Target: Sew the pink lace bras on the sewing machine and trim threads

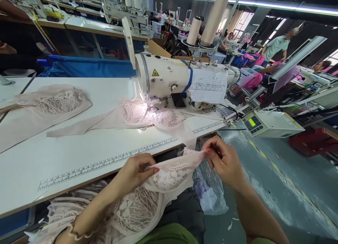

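Note:
A pale pink lace bra (171,175) is stretched between my two hands in front of the table edge. My left hand (138,170) pinches its upper edge with thumb and fingers. At the other end, my right hand (220,159) grips the edge near a corner. Part of the bra with a patterned lace cup (137,209) hangs down toward my lap. Another pink bra (169,118) lies under the needle of the white sewing machine (163,73), lit by its lamp. One more bra piece (62,101) rests on the table at the left.
A ruler strip (105,161) runs along the front of the white table (87,149). A phone (178,100) lies by the machine. To the right are a control box (271,123) and a metal arm. Below hangs a clear plastic bag (211,198). More bras (66,205) are piled at lower left.

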`<state>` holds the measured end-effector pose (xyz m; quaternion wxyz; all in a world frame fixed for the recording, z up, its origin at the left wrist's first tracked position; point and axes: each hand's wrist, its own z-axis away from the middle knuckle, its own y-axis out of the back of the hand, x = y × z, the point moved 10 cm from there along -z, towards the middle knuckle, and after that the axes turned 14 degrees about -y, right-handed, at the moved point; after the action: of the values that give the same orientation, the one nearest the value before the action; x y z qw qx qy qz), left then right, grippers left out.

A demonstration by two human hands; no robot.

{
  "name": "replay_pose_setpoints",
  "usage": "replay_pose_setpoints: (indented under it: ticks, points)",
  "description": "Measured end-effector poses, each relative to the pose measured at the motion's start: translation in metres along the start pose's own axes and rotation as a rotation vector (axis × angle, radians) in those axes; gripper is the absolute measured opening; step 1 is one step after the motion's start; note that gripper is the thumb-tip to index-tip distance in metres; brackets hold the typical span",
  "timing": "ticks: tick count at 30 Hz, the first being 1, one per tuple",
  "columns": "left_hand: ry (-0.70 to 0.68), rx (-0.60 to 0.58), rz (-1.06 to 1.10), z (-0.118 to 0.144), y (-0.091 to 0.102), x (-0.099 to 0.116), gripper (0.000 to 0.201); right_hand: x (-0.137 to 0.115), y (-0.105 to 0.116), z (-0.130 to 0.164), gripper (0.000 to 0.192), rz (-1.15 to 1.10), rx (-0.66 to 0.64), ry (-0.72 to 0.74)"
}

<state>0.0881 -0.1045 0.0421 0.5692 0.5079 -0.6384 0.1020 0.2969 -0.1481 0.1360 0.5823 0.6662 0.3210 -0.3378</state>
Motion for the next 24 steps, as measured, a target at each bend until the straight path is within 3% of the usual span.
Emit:
replay_pose_setpoints:
  ticks: [3,10,15,17,20,21,24]
  points:
    - [0.015,0.083,0.044,0.013,0.009,-0.006,0.018,0.008,0.006,0.004,0.027,-0.115,0.02,-0.001]
    - [0.055,0.366,0.14,0.034,0.023,0.011,0.013,0.054,0.012,-0.003,0.029,-0.191,0.079,-0.093]
    - [0.066,0.459,0.01,0.046,0.024,0.022,0.013,0.066,0.011,-0.018,0.031,-0.132,0.126,-0.1]
    - [0.066,0.469,-0.063,0.048,0.022,0.027,0.012,0.054,0.012,-0.02,0.027,-0.05,0.207,-0.069]
    - [0.065,0.476,-0.116,0.047,0.018,0.035,0.01,0.011,0.007,-0.007,0.009,0.118,0.334,0.14]
    - [0.064,0.477,-0.121,0.046,0.016,0.037,0.009,-0.005,-0.004,-0.002,0.006,0.184,0.295,0.236]
    - [0.056,0.471,-0.114,0.043,0.01,0.041,0.008,-0.036,-0.056,0.014,0.022,0.357,0.003,0.431]
